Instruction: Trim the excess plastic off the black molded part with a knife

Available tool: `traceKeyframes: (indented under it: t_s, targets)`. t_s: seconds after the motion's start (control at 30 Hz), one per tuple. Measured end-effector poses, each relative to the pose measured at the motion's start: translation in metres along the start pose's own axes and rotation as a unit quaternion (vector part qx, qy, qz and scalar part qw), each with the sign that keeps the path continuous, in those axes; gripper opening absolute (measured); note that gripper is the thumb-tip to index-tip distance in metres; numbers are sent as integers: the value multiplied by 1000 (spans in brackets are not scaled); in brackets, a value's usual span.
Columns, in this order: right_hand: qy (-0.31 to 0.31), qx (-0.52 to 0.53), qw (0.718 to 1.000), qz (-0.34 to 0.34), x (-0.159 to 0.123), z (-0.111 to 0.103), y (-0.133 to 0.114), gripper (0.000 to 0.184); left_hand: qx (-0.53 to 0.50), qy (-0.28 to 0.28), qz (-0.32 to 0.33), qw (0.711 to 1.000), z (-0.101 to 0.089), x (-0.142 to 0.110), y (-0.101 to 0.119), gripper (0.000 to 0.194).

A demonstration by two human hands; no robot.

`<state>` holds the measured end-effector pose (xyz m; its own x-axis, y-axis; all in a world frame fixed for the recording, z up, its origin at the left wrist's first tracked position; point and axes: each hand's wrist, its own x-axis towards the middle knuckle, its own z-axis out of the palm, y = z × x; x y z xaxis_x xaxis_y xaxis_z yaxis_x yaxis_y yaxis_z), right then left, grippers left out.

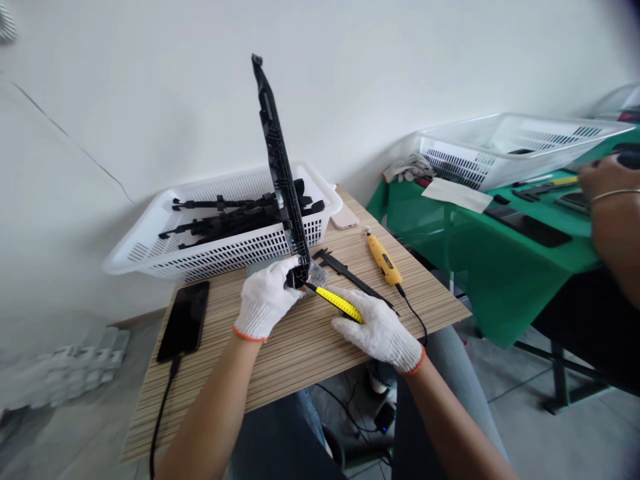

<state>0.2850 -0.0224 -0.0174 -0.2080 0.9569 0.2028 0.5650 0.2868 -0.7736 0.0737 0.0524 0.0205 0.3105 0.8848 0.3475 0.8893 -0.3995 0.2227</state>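
Note:
My left hand (pixel 265 297), in a white glove, grips the bottom end of a long black plastic part (pixel 280 167) that stands nearly upright on the wooden table (pixel 280 360). My right hand (pixel 377 330), also gloved, holds a yellow-handled knife (pixel 337 301) with its tip at the foot of the black part, close to my left fingers. Both hands rest near the middle of the table.
A white basket (pixel 220 250) with several black parts stands behind. A black phone (pixel 185 320) with a cable lies left. A black caliper (pixel 350 273), a yellow rotary tool (pixel 383 259) and a pink phone (pixel 344 217) lie right. Another person's hand (pixel 607 183) works at a green table (pixel 480 247) carrying a second basket (pixel 510 147).

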Motion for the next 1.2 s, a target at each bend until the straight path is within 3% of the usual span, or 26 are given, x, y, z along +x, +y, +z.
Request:
traceKeyframes:
  t_s: [0.2,0.57,0.8,1.07,1.2]
  targets:
    - [-16,29,998,-51,-1,3,5,62,15,33,-53,998,4,-2,5,43]
    - [-11,178,984,-17,-2,8,2,57,15,30,-112,993,10,-3,14,48]
    - [47,268,962,37,-9,23,-11,54,6,30,-139,990,10,-2,18,49]
    - [63,302,950,48,-10,24,-12,53,4,30,-146,989,6,-2,21,47]
    - [42,303,951,36,-9,22,-13,53,1,27,-142,989,5,-2,21,47]
